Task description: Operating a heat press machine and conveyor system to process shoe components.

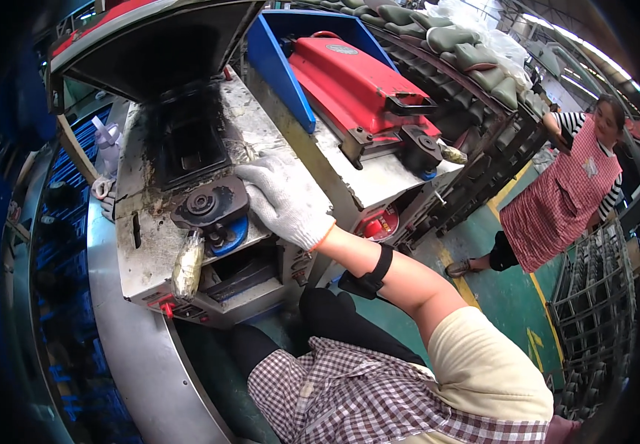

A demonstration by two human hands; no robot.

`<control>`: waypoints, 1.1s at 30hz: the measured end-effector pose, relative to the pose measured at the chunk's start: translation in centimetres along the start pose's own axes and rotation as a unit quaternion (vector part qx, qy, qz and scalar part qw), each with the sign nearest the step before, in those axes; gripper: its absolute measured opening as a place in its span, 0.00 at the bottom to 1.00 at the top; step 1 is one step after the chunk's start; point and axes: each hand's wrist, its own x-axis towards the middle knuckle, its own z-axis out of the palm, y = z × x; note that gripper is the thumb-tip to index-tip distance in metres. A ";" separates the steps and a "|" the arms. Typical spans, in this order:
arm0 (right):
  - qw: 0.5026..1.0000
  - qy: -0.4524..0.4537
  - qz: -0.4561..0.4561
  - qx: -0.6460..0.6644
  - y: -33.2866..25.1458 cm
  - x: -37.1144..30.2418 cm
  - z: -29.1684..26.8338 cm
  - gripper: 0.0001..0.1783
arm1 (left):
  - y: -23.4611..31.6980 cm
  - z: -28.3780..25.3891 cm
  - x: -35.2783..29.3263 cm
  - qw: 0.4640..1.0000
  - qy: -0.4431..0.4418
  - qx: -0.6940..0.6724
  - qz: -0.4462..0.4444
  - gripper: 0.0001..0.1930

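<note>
My right hand (283, 201), in a white knitted glove with an orange cuff, is at the right side of a worn press machine (142, 259). Its fingers are curled beside a dark round metal clamp block (209, 203); what they close on is hidden. Behind the block lies a black, rectangular mould cavity (190, 144), under a raised dark lid (161, 55). A lever handle wrapped in shiny tape (187, 268) hangs below the clamp, near a blue part (230, 238). No part of my left hand shows.
A second press with a red lid (357, 81) and blue guard (279, 66) stands alongside. A co-worker in a checked apron (557, 196) is at right, near wire racks (594, 296). Green boots (475, 55) lie at the back. A pale bottle (107, 140) stands left.
</note>
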 end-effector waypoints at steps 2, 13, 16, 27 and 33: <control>0.999 0.011 -0.023 -0.028 0.2 -0.1 0.1 0.16 | -0.4 0.8 -0.3 0.999 -0.046 0.004 -0.013 0.35; 1.000 0.001 -0.013 -0.026 0.1 0.2 0.8 0.13 | -1.7 -0.4 8.3 0.949 -0.100 0.094 0.283 0.33; 1.000 0.000 -0.021 -0.008 -0.4 0.5 0.8 0.15 | 2.3 -5.0 7.5 0.900 -0.062 0.126 0.412 0.33; 0.965 0.054 -0.053 0.251 -4.9 0.5 -1.7 0.19 | -0.8 -9.6 -25.5 0.812 -0.569 -0.080 -0.104 0.40; 0.747 -0.364 -0.034 0.555 -15.0 1.7 -1.7 0.48 | -2.1 -0.9 -42.9 0.600 -0.761 -0.150 -0.196 0.45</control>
